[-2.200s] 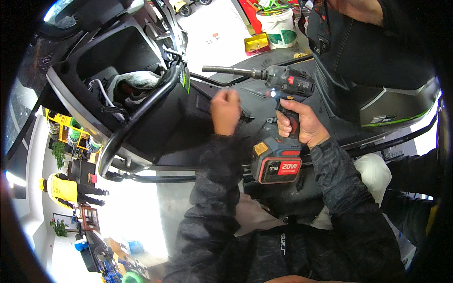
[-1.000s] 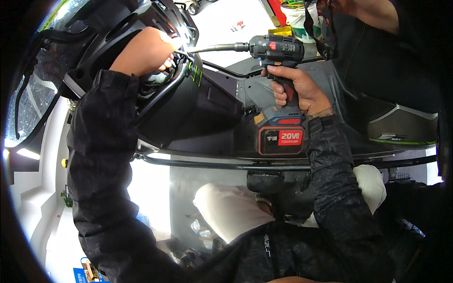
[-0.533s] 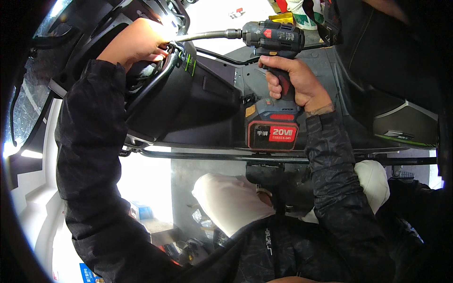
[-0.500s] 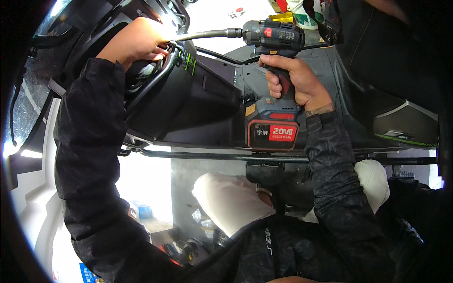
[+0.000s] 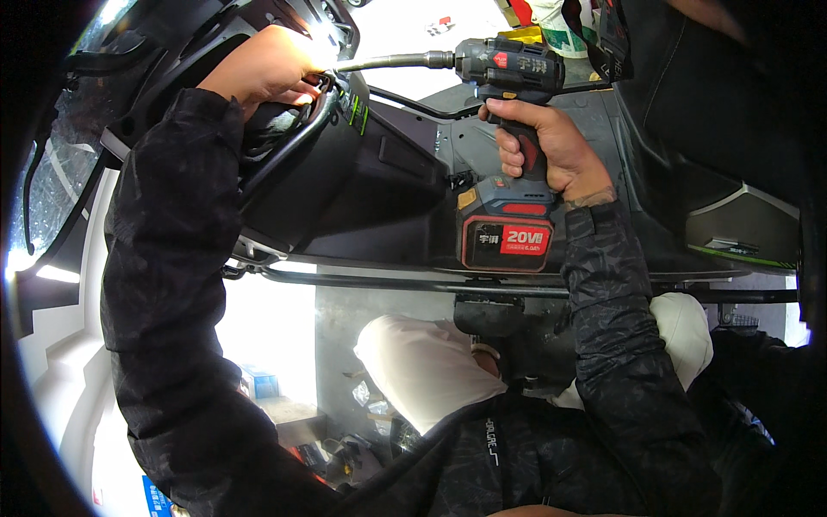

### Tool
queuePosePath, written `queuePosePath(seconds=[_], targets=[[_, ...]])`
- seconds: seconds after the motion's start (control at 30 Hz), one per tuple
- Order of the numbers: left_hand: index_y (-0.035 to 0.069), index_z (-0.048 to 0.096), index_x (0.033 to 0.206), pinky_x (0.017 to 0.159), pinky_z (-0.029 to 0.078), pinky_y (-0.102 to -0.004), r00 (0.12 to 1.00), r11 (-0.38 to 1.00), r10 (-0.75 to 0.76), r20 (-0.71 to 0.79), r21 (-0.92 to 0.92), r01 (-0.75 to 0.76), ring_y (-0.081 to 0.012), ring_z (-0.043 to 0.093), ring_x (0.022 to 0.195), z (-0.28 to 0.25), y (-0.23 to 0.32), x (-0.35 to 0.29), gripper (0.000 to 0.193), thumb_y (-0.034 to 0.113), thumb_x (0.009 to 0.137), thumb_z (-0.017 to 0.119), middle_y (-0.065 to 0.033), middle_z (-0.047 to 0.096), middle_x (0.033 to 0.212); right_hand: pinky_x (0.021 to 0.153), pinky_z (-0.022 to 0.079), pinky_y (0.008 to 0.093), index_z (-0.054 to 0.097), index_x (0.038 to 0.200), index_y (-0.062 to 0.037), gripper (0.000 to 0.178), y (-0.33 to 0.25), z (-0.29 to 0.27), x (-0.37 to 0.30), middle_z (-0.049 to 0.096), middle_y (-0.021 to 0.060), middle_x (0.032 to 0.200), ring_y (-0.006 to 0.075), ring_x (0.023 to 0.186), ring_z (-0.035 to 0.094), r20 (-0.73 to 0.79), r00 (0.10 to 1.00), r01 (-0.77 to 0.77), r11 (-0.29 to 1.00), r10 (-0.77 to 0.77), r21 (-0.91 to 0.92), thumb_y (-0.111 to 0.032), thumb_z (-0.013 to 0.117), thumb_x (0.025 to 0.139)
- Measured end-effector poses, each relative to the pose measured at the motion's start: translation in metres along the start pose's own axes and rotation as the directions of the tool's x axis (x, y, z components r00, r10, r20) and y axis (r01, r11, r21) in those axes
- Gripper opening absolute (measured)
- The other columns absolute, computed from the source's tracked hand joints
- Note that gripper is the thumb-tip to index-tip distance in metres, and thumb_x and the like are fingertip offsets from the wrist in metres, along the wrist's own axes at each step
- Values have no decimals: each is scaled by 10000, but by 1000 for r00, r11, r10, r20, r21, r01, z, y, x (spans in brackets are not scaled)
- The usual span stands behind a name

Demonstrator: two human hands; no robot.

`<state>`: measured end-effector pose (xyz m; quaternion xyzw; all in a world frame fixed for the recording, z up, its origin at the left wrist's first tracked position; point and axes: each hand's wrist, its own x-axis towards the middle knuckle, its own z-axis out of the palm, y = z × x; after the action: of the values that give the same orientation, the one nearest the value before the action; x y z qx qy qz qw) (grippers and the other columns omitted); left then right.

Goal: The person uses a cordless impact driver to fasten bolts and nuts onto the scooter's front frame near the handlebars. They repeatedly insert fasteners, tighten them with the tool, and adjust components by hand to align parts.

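My right hand point(image 5: 551, 142) is wrapped around the handle of a cordless impact wrench point(image 5: 510, 69), its index finger at the trigger. A red and black battery pack point(image 5: 506, 244) sits at the base of the tool. From the wrench's nose a long metal extension bar point(image 5: 392, 61) runs left to my left hand point(image 5: 280, 65). That hand is closed, fingers curled beside a black tubular bar point(image 5: 297, 133) on the vehicle's front panel. Glare and the hand itself hide the far end of the extension and what the fingers grip.
Below the hands spans the vehicle's dark floor and side rail point(image 5: 413, 283). A black seat point(image 5: 706, 129) stands at the right, a clear windshield point(image 5: 60, 172) at the far left. Under the rail lie a blue box point(image 5: 260, 382) and scattered parts.
Both hands, the impact wrench and the vehicle appear slightly further right in the picture. The grip on the wrench is the same.
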<state>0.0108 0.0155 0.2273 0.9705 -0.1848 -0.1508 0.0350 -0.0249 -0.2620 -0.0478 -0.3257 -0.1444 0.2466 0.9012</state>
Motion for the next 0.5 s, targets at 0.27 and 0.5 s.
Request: queuePosePath(seconds=[0.27, 0.5], targets=[[1, 701, 1175, 764, 652, -258, 960, 967, -252, -119, 0, 254, -202, 781, 921, 12, 25, 6, 229, 149, 1000, 705, -130, 760, 1068, 497, 466, 278, 655, 1107, -22, 263, 0, 0, -1, 562, -5, 607, 89, 495, 535, -41, 999, 8, 995, -12, -98, -274, 661, 1030], [1, 721, 1143, 711, 647, -249, 996, 891, 6, -85, 452, 33, -194, 785, 861, 4, -8, 18, 208, 160, 1019, 673, -127, 768, 999, 497, 474, 282, 656, 1100, -11, 267, -1, 1, -1, 572, 3, 613, 89, 500, 545, -24, 999, 33, 994, -36, -101, -268, 670, 1024]])
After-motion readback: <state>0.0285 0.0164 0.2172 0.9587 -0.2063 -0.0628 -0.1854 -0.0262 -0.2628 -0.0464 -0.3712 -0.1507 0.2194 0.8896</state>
